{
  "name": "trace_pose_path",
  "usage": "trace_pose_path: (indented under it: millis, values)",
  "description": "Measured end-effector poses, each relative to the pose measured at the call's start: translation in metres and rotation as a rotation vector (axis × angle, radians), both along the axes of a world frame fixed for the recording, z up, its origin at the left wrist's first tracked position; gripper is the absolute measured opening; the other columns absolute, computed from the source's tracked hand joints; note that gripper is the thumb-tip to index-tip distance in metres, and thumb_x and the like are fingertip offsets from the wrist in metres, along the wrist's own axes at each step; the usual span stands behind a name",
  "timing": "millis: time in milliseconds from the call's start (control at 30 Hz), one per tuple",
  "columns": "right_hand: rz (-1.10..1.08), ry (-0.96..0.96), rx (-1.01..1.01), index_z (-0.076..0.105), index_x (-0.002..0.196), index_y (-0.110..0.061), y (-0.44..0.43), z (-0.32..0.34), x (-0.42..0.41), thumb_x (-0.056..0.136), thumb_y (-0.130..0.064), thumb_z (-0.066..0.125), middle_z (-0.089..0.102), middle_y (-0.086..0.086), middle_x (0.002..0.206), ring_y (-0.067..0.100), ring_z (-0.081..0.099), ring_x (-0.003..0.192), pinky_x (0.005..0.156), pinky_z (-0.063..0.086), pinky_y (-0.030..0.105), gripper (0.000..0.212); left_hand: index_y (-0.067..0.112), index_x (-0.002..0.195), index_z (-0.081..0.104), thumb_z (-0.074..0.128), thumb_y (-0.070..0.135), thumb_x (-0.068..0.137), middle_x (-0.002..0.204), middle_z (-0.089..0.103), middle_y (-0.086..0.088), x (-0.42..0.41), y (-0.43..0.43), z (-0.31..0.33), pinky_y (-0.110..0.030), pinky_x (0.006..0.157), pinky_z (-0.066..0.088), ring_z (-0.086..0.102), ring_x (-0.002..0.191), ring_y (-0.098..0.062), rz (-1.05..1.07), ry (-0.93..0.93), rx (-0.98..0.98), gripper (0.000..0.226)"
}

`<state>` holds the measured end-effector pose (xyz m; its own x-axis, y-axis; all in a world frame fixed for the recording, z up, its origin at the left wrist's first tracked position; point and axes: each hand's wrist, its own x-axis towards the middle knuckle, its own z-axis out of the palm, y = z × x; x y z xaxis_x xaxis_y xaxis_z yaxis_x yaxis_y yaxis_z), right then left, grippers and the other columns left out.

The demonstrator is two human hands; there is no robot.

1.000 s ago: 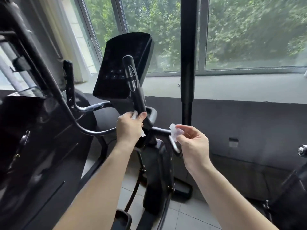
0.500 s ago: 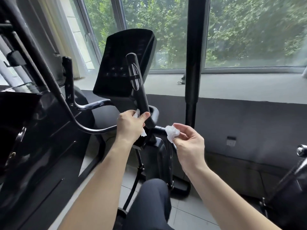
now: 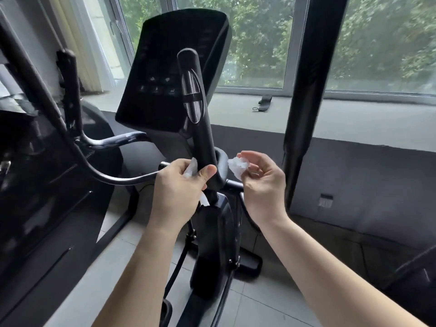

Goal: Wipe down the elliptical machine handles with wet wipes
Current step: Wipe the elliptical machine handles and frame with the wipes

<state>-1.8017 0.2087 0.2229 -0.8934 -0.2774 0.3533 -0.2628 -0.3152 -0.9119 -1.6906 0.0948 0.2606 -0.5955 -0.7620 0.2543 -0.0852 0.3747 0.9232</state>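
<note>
The black elliptical has an upright right grip handle (image 3: 192, 90) with a silver sensor strip, in front of the dark console (image 3: 165, 74). My left hand (image 3: 181, 187) grips the base of this handle with a white wet wipe (image 3: 191, 168) wrapped between palm and handle; a tail of the wipe hangs below the fist. My right hand (image 3: 262, 182) is just right of the handle and pinches a crumpled white wipe (image 3: 238, 166) at its fingertips, close to the handle's lower collar. The left upright grip (image 3: 70, 90) stands further left, untouched.
A tall black moving arm (image 3: 306, 90) rises at the right, close to my right hand. A curved bar (image 3: 106, 175) sweeps left from the handle base. A window sill (image 3: 354, 119) holds a small dark object (image 3: 264, 101). Another machine (image 3: 35, 185) sits at the left.
The view has moved closer to the console. My right hand has lifted its crumpled wipe up toward the handle's collar. My left hand keeps its grip at the handle base.
</note>
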Motion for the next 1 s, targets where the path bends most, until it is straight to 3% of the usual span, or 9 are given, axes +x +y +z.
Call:
trace_pose_path:
  millis: [100,200,367,467,567,733,800,900,1000]
  values:
    - [0.084,0.109,0.017,0.075,0.103,-0.005,-0.019,-0.007,-0.012,0.086,0.016,0.070,0.078,0.004,0.094,0.018,0.075,0.088,0.083,0.061,0.036,0.027,0.022,0.080,0.072,0.086,0.039,0.079,0.058,0.068,0.004,0.001,-0.002,-0.001,-0.032,0.065,0.057,0.065,0.056,-0.010,-0.008,0.036,0.056,0.022]
    - [0.201,0.230,0.127,0.078,0.095,-0.004,-0.031,-0.018,-0.024,0.082,0.027,0.062,0.080,0.006,0.098,0.024,0.077,0.093,0.086,0.062,0.047,0.037,0.020,0.079,0.074,0.086,0.037,0.077,0.062,0.067,-0.004,0.002,-0.006,0.001,-0.031,0.067,0.056,0.062,0.060,-0.009,-0.057,0.038,0.055,0.021]
    - [-0.033,0.267,0.259,0.080,0.092,-0.018,-0.060,-0.031,-0.044,0.073,0.022,0.073,0.077,-0.004,0.099,0.018,0.073,0.098,0.086,0.060,0.044,0.045,0.024,0.082,0.077,0.088,0.035,0.076,0.075,0.066,-0.021,0.000,-0.014,0.001,-0.051,0.076,0.057,0.063,0.071,-0.037,-0.093,0.061,0.041,0.016]
    - [-0.076,0.118,0.217,0.079,0.092,-0.026,-0.066,-0.030,-0.042,0.085,0.007,0.071,0.076,-0.007,0.099,0.020,0.072,0.100,0.090,0.058,0.048,0.035,0.028,0.081,0.079,0.086,0.026,0.080,0.071,0.074,-0.004,0.001,-0.012,-0.001,-0.043,0.071,0.061,0.068,0.066,-0.021,-0.092,0.078,0.069,0.007]
    - [-0.012,-0.014,0.122,0.079,0.096,-0.018,-0.046,-0.031,-0.017,0.090,0.011,0.065,0.077,0.000,0.097,0.022,0.074,0.094,0.091,0.059,0.049,0.033,0.030,0.082,0.080,0.084,0.022,0.081,0.074,0.077,0.006,0.000,-0.008,-0.002,-0.020,0.067,0.055,0.071,0.068,-0.007,-0.106,0.113,0.117,0.009]
    - [0.100,-0.124,-0.028,0.075,0.094,-0.008,-0.008,-0.029,0.027,0.092,0.018,0.061,0.073,0.000,0.081,0.013,0.060,0.069,0.067,0.051,0.023,0.029,0.040,0.085,0.080,0.083,0.036,0.074,0.073,0.076,0.003,0.003,-0.010,-0.008,-0.018,0.062,0.055,0.070,0.063,-0.007,-0.086,0.137,0.163,0.012]
    - [0.096,-0.004,-0.081,0.073,0.095,-0.005,-0.003,-0.022,0.025,0.088,0.024,0.060,0.072,0.008,0.091,0.016,0.064,0.080,0.073,0.051,0.022,0.032,0.046,0.086,0.079,0.081,0.036,0.077,0.073,0.076,0.006,0.006,-0.010,-0.007,-0.016,0.059,0.052,0.068,0.061,-0.005,-0.088,0.126,0.152,0.014]
    - [0.125,0.283,-0.030,0.070,0.097,-0.003,-0.009,-0.026,0.018,0.086,0.021,0.068,0.064,0.010,0.103,0.026,0.065,0.092,0.076,0.053,0.032,0.027,0.040,0.090,0.080,0.079,0.028,0.086,0.067,0.071,0.007,0.009,-0.006,-0.007,-0.016,0.056,0.048,0.063,0.058,-0.005,-0.074,0.105,0.120,0.014]
    - [0.157,0.303,0.060,0.070,0.090,-0.008,-0.011,-0.048,0.011,0.085,0.016,0.074,0.060,0.006,0.099,0.032,0.064,0.088,0.072,0.053,0.044,0.025,0.036,0.092,0.080,0.076,0.026,0.090,0.060,0.062,0.006,0.008,-0.003,-0.009,-0.024,0.059,0.047,0.057,0.059,-0.009,-0.049,0.099,0.162,0.011]
